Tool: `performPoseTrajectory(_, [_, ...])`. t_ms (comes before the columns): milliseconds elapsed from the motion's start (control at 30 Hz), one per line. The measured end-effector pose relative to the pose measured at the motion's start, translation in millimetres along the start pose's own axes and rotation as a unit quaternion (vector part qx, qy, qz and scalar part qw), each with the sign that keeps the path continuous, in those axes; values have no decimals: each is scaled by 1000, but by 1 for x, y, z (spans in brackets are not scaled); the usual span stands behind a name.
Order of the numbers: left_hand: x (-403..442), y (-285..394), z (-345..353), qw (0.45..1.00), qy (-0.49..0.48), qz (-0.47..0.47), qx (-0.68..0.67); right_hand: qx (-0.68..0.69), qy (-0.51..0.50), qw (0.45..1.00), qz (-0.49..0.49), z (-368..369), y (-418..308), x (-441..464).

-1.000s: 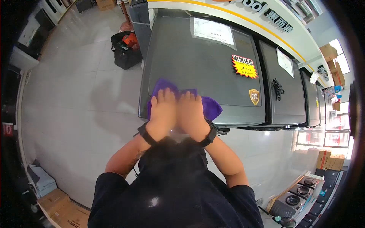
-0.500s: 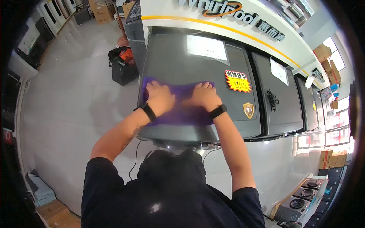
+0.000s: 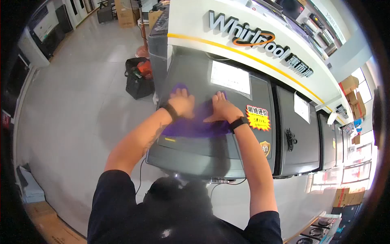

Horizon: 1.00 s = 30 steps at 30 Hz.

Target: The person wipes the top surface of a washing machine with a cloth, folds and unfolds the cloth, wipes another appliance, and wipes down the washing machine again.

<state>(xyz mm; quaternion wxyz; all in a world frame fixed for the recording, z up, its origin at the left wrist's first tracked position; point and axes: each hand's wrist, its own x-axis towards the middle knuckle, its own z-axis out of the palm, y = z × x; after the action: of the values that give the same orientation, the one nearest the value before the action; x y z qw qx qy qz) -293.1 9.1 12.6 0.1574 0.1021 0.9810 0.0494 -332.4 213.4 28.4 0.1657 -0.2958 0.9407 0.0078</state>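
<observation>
A purple cloth point(image 3: 198, 127) lies on the dark grey top of an appliance point(image 3: 191, 152), somewhat wrinkled. My left hand point(image 3: 182, 103) presses on its left part, fingers stretched away from me and slightly blurred. On its right part rests my right hand point(image 3: 224, 110), palm down, thumb spread from the fingers. Both hands are open, with the cloth under them rather than gripped. A white sheet in a clear sleeve point(image 3: 230, 78) lies beyond my right hand. To the right are a yellow and red price sticker point(image 3: 258, 118) and a gold shield badge point(image 3: 265, 148), partly behind my forearm.
A white panel with Whirlpool lettering point(image 3: 254, 36) runs along the back. Another dark appliance point(image 3: 298, 134) stands to the right across a narrow gap, with a black spiky clip-like item point(image 3: 290, 139) on it. A black bag point(image 3: 139, 83) sits on the floor at left.
Both hands have pushed the cloth farther back on the appliance top, baring more of its front. The cloth is more bunched. The view has also shifted, showing more of the back panel.
</observation>
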Motion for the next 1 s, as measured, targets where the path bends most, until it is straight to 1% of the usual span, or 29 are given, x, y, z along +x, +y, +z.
performPoseTrajectory(67, [-1, -1, 8, 1000, 15, -3, -1, -10, -12, 1000, 0, 2, -1, -1])
performPoseTrajectory(133, [-4, -1, 9, 999, 37, -6, -4, 24, -20, 999, -9, 4, -5, -6])
performPoseTrajectory(167, [-8, 1, 11, 1000, 13, 5, 6, 42, -23, 999, -13, 4, -6, -10])
performPoseTrajectory(233, [-28, 8, 7, 999, -35, 28, 27, 8, -16, 999, -35, 5, -27, -32])
performPoseTrajectory(300, [-65, 22, 13, 996, -30, 71, 35, -26, 4, 998, -57, 16, -53, -60])
performPoseTrajectory(367, [-101, 39, 20, 993, -51, 83, 61, -61, 39, 994, -80, 33, -78, -88])
performPoseTrajectory(467, [-132, 50, 39, 991, -60, 98, 70, -68, 51, 994, -61, 56, -103, -118])
performPoseTrajectory(500, [-133, 48, 39, 991, -56, 107, 56, -57, 41, 996, -53, 57, -105, -119])
performPoseTrajectory(567, [-133, 43, 35, 991, -46, 121, 29, -35, 22, 998, -40, 55, -109, -118])
performPoseTrajectory(667, [-116, 41, 38, 995, -13, 96, 37, -31, 9, 999, -11, 43, -113, -108])
performPoseTrajectory(767, [-94, 35, 28, 998, 13, 59, 29, -64, 39, 997, 15, 47, -92, -79])
performPoseTrajectory(800, [-86, 31, 21, 998, 9, 56, 22, 5, 1, 1000, 22, 38, -83, -68])
performPoseTrajectory(833, [-74, 28, 20, 998, 24, 43, 28, 9, 12, 999, 37, 33, -76, -59])
performPoseTrajectory(900, [-46, 17, 13, 999, 12, 37, 23, 19, 33, 997, 69, 28, -62, -43])
performPoseTrajectory(967, [-19, 7, 12, 998, 55, 19, 26, 22, 49, 997, 62, 19, -46, -34])
performPoseTrajectory(1000, [-7, 4, 10, 998, 62, 13, 17, 21, 60, 996, 59, 14, -37, -27])
